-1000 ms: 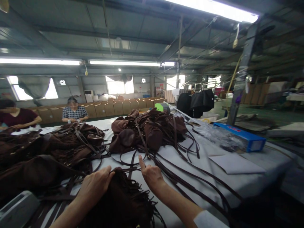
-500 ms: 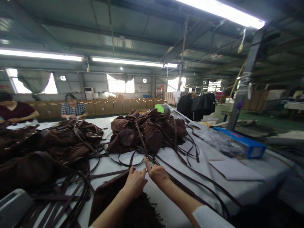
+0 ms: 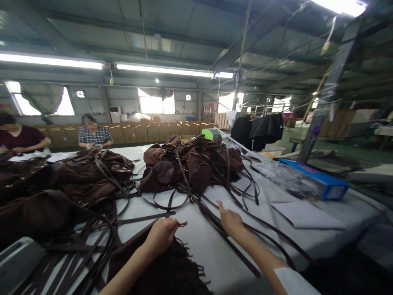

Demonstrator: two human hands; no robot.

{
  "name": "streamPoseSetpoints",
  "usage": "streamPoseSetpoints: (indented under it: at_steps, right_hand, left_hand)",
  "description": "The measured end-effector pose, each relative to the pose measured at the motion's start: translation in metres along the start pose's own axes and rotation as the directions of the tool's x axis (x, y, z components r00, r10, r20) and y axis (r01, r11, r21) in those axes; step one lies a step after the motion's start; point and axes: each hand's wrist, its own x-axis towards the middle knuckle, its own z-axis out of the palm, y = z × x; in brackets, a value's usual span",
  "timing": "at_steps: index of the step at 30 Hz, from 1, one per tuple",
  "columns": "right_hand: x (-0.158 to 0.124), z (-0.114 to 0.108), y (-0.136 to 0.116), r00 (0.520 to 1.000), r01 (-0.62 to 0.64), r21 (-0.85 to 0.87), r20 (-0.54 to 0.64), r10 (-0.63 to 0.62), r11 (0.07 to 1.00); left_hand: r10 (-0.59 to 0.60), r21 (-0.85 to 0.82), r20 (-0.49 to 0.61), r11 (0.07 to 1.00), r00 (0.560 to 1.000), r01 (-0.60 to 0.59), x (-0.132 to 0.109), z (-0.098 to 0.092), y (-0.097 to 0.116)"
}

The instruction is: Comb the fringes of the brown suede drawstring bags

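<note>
"Head camera, nearest edge first: what is seen there?"

"A dark brown fringed bag [image 3: 172,274] is seen lying flat on the white worktop [image 3: 199,246], with its ragged tassels spread towards the right. Its upper edge is gripped by the left hand [image 3: 161,233], whose fingers are curled tight over the material."

"And the right hand [image 3: 230,221]?"

"It is laid just beyond and to the right of the bag, apart from it, on a run of thin brown straps [image 3: 211,219]. The forefinger is stretched out along them and the other fingers are folded under; whether a strap is pinched beneath cannot be told."

"What is found farther off?"

"A heap of rounded brown bags [image 3: 196,166] is piled in the middle of the worktop, and the straps are trailed from it. A second, looser heap [image 3: 76,184] is spread to the left. To the right, a sheet of paper [image 3: 307,215] and a long blue box [image 3: 316,178] are set down. At the far side, two seated people [image 3: 92,135] are seen, with cardboard cartons [image 3: 147,133] lined up behind them."
</note>
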Motion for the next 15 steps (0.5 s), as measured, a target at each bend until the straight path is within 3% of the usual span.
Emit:
streamPoseSetpoints:
  at_steps: [3,7,11,15]
  right_hand:
    - [-0.024,0.013,-0.016,0.998,-0.035,0.164,0.056,0.027,0.986]
    - [-0.048,0.02,-0.031,0.985,-0.092,0.398,0.173,0.024,0.913]
    - [-0.057,0.006,-0.055,0.981,-0.036,0.534,0.182,-0.073,0.845]
    - [-0.072,-0.02,-0.105,0.98,0.122,0.539,0.065,-0.186,0.833]
  left_hand:
    - [-0.026,0.032,-0.045,0.999,0.999,0.028,0.001,-0.011,-0.009]
    - [-0.206,0.147,-0.075,0.965,0.976,0.215,-0.014,-0.034,-0.031]
    - [-0.308,0.244,0.023,0.924,0.951,0.293,-0.036,-0.038,-0.038]
    - [-0.336,0.28,0.016,0.906,0.942,0.318,-0.045,-0.034,-0.022]
